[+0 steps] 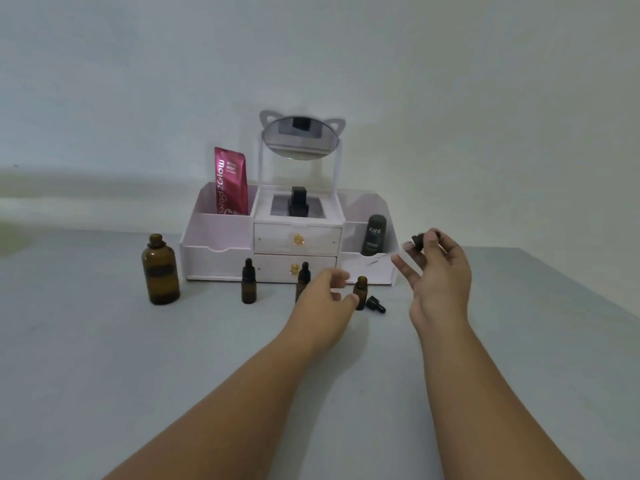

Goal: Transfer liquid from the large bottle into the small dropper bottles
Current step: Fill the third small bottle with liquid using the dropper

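Nearest, the table (104, 358) lay bare under both forearms, giving free room to work. The left hand (323, 299) was stretched forward with its grip apart, fingers loose, the thumb just beside the open small bottle (361, 289) but not plainly on it. The right hand (440, 282), raised above the table, had its grip pinched on a dropper (418, 240) by the black top (whether its glass tube held liquid was too faint to tell).

The step in hand looked like steadying that bottle for the dropper. The left hand should close low round the body, leaving the narrow mouth free, and the right should bring the tip straight down over it. A loose cap (376, 304) lay just right of the bottle, easy to knock.

One capped small bottle (303, 271) stood partly behind the left hand and a second capped bottle (248, 284) further left. The large bottle (160, 271), uncapped, stood well apart at the far left. Behind them the organizer (218, 258) closed off the back. The table's right edge ran near the right hand, and the left side was open.
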